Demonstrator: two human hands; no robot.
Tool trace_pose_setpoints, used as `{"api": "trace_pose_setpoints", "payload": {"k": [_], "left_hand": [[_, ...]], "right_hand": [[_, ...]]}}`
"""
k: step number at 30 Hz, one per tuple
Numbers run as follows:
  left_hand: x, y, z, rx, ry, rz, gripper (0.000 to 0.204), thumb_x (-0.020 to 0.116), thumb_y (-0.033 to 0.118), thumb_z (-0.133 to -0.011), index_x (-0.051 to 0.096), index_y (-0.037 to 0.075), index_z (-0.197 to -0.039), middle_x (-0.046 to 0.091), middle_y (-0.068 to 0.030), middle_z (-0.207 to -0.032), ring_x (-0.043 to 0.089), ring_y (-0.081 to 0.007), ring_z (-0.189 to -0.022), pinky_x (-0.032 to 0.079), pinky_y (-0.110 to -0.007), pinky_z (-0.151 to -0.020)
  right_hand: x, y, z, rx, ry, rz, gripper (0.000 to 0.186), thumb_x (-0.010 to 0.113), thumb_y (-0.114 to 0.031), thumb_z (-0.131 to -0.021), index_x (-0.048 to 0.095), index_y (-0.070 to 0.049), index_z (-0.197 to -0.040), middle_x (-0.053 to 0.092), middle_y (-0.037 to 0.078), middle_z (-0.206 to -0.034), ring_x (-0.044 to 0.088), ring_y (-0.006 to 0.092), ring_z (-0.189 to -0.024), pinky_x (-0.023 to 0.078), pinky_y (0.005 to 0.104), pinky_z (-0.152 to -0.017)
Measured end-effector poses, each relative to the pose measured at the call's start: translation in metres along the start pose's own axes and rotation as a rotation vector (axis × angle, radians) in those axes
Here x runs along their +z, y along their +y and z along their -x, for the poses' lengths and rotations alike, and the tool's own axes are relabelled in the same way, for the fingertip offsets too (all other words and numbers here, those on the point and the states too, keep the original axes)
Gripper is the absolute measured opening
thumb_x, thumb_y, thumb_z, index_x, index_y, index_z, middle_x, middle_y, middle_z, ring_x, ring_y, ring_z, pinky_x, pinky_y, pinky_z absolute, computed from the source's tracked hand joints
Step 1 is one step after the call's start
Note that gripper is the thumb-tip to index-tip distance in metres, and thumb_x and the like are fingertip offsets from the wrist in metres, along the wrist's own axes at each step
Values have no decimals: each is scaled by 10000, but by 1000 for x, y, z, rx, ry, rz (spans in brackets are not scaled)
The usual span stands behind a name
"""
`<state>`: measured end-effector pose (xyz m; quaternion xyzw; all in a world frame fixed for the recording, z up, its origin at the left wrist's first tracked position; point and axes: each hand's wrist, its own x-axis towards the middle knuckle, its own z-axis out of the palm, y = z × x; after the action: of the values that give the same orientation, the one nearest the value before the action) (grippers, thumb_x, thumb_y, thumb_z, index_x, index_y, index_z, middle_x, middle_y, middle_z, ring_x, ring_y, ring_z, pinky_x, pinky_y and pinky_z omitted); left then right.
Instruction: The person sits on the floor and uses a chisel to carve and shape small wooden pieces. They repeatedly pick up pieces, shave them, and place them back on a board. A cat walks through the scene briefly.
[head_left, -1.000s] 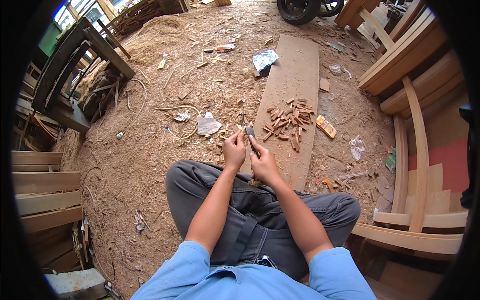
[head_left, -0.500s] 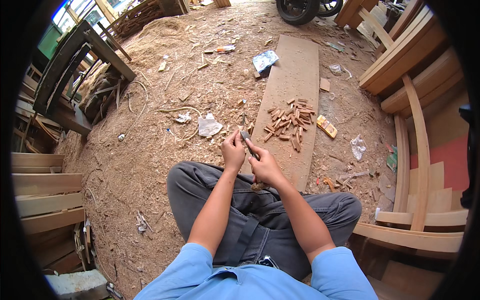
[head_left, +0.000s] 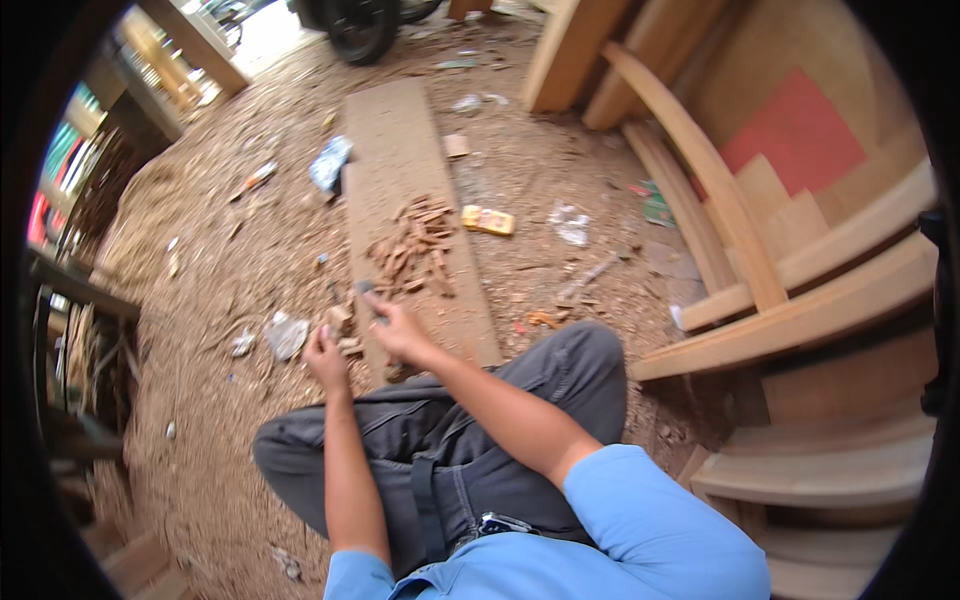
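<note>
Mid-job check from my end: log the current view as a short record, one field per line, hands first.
Left hand: fingers drawn together; too blurred to tell whether they hold anything
Right hand: closed around a hand tool, its grey end pointing away from the body
Hands: apart
Work surface: long board on the floor ahead
On board: loose heap of small wooden pieces
Right of board: yellow packet, clear plastic
Left of board: blue-and-white packet
Far right: wooden frame
Image: motion-blurred
</note>
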<state>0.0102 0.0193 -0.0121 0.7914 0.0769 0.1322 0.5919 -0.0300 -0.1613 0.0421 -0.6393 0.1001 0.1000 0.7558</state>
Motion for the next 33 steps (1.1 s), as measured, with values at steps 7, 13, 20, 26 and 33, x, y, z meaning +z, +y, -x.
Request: {"api": "trace_pose_setpoints", "payload": {"k": [7,13,20,26,33], "left_hand": [[-4,-34,-20,-355,-289,174,406,619,321,-978,637,46,-1276,706,-124,-1083,658,-169,-808,538,-277,-588],[14,40,32,-142,-583,-25,382,684,388,-927,696,24,-1043,585,-18,-749,451,-100,-598,332,-252,-497],[17,97,88,-20,-692,-61,442,714,433,-907,685,-6,-863,484,-29,-644,372,-116,-554,352,-285,-532],[54,95,135,-28,-776,-66,430,711,432,-907,685,3,-874,496,-26,-655,379,-114,-558,354,-282,-530],[91,97,168,-39,-841,-58,417,708,430,-907,686,14,-888,511,-23,-669,388,-111,-562,356,-278,-528]], "right_hand": [[-26,-18,108,-40,100,-124,832,498,63,-829,277,-241,-1571,682,172,-1140,604,130,-519,540,312,-519],[-74,-23,279,-87,228,-300,912,506,92,-832,190,-308,-1589,516,20,-708,572,126,-498,510,282,-492],[-79,-7,368,-118,438,-40,734,572,92,-825,484,-237,-1475,618,45,-763,567,102,-536,512,277,-528],[-71,20,366,-151,357,-69,815,628,107,-758,454,-205,-1491,681,75,-924,619,131,-620,516,273,-558],[-81,32,344,-102,352,1,801,652,101,-693,465,-57,-1455,679,229,-1019,683,228,-567,552,344,-488]]}}
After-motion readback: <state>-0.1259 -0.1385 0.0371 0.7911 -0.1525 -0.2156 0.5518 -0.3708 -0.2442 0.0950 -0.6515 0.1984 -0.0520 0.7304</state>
